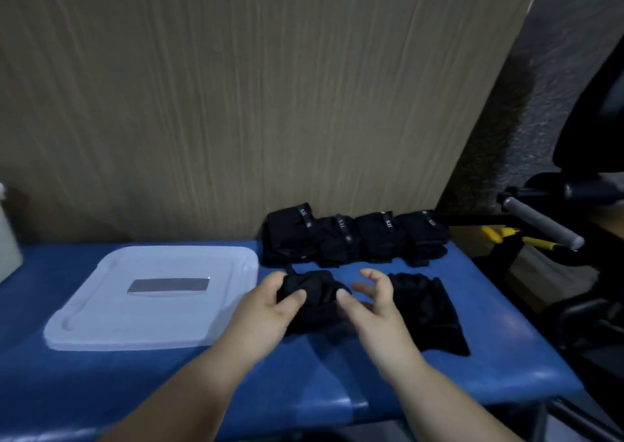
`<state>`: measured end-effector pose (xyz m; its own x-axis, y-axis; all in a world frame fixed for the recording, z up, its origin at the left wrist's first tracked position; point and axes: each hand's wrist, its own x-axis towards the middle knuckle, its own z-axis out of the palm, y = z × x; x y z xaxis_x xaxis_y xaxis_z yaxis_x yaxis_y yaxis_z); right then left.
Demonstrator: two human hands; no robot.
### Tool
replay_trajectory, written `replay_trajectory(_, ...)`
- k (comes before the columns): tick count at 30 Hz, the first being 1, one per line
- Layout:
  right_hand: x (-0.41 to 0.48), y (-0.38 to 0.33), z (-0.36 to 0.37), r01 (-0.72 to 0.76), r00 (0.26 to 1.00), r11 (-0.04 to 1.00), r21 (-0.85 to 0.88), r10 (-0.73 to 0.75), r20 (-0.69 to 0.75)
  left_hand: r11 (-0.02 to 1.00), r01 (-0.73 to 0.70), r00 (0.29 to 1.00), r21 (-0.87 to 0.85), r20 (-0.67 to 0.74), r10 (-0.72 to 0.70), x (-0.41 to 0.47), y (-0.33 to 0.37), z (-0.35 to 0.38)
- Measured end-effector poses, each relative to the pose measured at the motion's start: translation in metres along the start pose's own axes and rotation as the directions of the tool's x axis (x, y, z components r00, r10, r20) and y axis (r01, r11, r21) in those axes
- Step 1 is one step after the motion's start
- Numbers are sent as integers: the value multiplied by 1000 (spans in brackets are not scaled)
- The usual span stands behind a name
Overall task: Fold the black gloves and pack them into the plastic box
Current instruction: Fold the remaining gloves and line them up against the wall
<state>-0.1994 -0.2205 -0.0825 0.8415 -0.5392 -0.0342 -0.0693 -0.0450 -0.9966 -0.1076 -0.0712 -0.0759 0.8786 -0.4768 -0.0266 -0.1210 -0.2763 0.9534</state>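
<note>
Forearms: both bare, reaching in from the bottom edge, over the near side of the blue worktop (101,391).
Left hand (270,303): curled round the left side of a bunched black glove (312,298); thumb pressed on top of the fabric, fingers (275,277) wrapped behind it, so it holds the glove.
Right hand (371,301): just beside the same glove on its right; thumb tip touches the fabric edge, the other fingers (374,276) spread wide and loose, gripping nothing that can be seen.
Glove in hand: crumpled, partly lifted at its far end, its near part lying on the worktop between the two hands.
Second glove (427,310): flat on the worktop, just right of the right hand, untouched.
Folded gloves (351,235): four black bundles in a row at the far edge, against the wood-grain panel (236,103), each with a small printed tab.
Plastic box (152,293): translucent white, on the worktop left of the hands, lid on, grey label in its middle; well apart from the loose gloves.
Right of worktop: dark chair (591,171) and a grey padded bar (543,222).
</note>
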Motion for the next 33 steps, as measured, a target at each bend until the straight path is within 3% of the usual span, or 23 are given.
replay_trajectory(3,0,4,-7,292,949,859,-421,-316,14,999,-51,995,18,-82,52,3,-8,6)
replay_trajectory(5,2,7,-10,417,902,785,-458,-418,105,997,-68,993,41,-95,71,6,-13,12)
replay_trajectory(8,5,10,-13,481,877,736,-476,-402,263,997,-69,995,40,-68,72,7,-15,20)
replay_trajectory(15,17,10,-35,372,894,855,-362,-225,388,993,-102,995,52,26,100,13,-17,23)
replay_trajectory(19,16,11,-35,364,880,875,-319,-211,424,997,-50,998,-57,44,53,14,-18,22)
replay_trajectory(23,17,11,-32,391,885,886,-249,-288,365,986,-9,998,-164,58,19,10,-15,25)
replay_trajectory(28,22,13,-36,348,920,918,-193,-294,260,911,135,976,-390,210,-55,2,-5,28)
replay_trajectory(30,23,13,-37,318,935,928,-192,-275,222,912,150,963,-382,264,-48,-1,-7,26)
replay_trajectory(33,22,14,-35,301,945,932,-200,-264,190,969,94,963,-229,269,-30,-3,-12,25)
